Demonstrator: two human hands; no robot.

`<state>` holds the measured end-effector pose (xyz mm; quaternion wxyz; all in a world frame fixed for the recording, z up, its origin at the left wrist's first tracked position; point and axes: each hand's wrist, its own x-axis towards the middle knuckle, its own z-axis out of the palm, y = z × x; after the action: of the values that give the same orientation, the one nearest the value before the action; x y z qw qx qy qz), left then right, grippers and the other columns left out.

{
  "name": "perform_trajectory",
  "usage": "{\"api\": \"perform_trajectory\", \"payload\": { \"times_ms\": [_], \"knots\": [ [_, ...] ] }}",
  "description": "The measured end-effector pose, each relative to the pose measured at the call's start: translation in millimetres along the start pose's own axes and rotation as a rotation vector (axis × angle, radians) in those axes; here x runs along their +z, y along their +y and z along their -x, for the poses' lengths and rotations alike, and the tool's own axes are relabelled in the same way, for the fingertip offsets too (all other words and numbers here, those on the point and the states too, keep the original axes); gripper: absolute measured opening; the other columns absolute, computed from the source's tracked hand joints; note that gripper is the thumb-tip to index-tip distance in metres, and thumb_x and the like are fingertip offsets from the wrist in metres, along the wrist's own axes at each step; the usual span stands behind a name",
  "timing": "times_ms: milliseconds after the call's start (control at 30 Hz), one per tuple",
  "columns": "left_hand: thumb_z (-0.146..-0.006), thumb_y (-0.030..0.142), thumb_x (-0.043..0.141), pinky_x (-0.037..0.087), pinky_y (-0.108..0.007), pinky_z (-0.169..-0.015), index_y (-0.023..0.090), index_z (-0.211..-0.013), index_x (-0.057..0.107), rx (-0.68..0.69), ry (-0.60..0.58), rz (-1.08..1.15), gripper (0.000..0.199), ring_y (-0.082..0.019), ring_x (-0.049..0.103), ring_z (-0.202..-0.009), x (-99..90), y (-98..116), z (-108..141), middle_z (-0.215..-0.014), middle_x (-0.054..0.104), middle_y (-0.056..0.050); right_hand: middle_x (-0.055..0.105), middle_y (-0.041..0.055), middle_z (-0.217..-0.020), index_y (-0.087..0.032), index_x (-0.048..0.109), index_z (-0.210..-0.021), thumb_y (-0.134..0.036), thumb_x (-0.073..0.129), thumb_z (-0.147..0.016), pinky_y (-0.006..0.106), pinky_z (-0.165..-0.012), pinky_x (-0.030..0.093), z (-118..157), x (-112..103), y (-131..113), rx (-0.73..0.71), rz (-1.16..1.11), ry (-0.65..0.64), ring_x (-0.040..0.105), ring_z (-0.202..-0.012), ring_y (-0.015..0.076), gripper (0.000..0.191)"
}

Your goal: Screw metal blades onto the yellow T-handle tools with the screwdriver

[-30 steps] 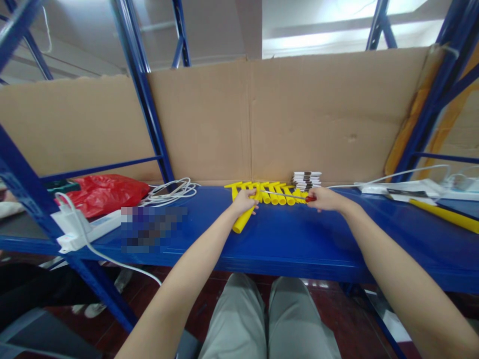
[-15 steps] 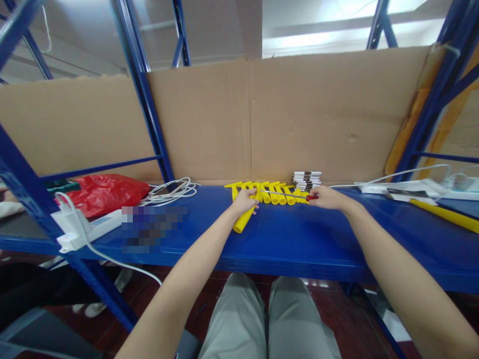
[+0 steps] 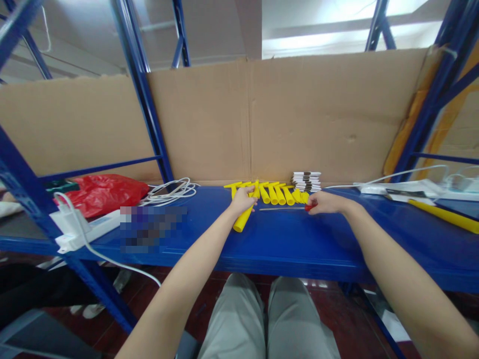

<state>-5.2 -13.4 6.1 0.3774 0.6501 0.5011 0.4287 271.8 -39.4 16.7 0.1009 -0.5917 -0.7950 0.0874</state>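
My left hand [image 3: 242,201] is closed around a yellow plastic tube [image 3: 243,221] whose hollow end points down toward me. The tube's upper end shows above my fingers. My right hand [image 3: 322,202] grips the red handle of a long thin screwdriver [image 3: 282,209]. Its metal shaft points left, low over the blue shelf, with the tip apart from the tube. Whether the shaft touches the shelf I cannot tell. Behind my hands, several similar yellow T-shaped tubes [image 3: 276,198] lie side by side in a row. Smaller yellow pieces [image 3: 299,196] lie at its right end.
A stack of white and brown pieces [image 3: 307,181] stands against the cardboard wall [image 3: 318,114]. On the left are a red plastic bag [image 3: 108,193], coiled white cable [image 3: 174,192] and a power strip [image 3: 101,227]. A long yellow piece [image 3: 445,216] lies at right on the blue shelf [image 3: 292,244].
The screwdriver has come away from the tube and dropped lower, nearer the shelf, in my right hand. My left hand keeps the tube in nearly the same place.
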Motion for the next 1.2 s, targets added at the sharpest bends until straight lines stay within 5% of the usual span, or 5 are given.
{"api": "perform_trajectory", "payload": {
  "times_ms": [333,633,900,1200],
  "knots": [
    [-0.077,0.000,0.056,0.051,-0.019,-0.047,0.016,-0.135,0.051,0.124,-0.035,-0.029,0.060,-0.010,0.063,-0.064,4.9,0,1,-0.139,0.050,-0.012,0.071,0.0044,-0.079,-0.019,0.068,-0.081,-0.031,0.067,-0.067,0.027,-0.066,0.048,-6,11,-12,-0.050,-0.134,-0.058,0.064,-0.074,0.0194,0.019],
    [-0.077,0.007,0.061,0.056,-0.028,-0.055,0.015,-0.129,0.056,0.344,-0.140,-0.181,0.054,-0.014,0.065,-0.067,8.3,-8,-1,-0.134,0.055,-0.013,0.070,0.0088,-0.088,-0.015,0.066,-0.087,-0.031,0.061,-0.075,0.033,-0.078,0.051,-15,21,-28,-0.233,-0.225,0.180,0.064,-0.080,0.0190,0.021],
    [-0.074,0.005,0.060,0.048,-0.048,-0.096,0.019,-0.119,0.064,0.532,-0.173,-0.228,0.047,-0.027,0.057,-0.117,13.2,-7,2,-0.129,0.059,-0.010,0.071,0.0080,-0.086,-0.017,0.067,-0.084,-0.041,0.061,-0.076,0.035,-0.076,0.052,-24,34,-44,-0.351,-0.485,0.370,0.064,-0.078,0.0191,0.026],
    [-0.076,0.006,0.058,0.047,-0.049,-0.098,0.020,-0.117,0.065,0.650,-0.206,-0.240,0.044,-0.025,0.057,-0.118,18.5,-11,0,-0.127,0.061,-0.009,0.066,0.0042,-0.069,-0.017,0.062,-0.071,-0.058,0.062,-0.069,0.030,-0.065,0.049,-29,42,-56,-0.354,-0.759,0.407,0.059,-0.063,0.0145,0.041]
  ]
}}
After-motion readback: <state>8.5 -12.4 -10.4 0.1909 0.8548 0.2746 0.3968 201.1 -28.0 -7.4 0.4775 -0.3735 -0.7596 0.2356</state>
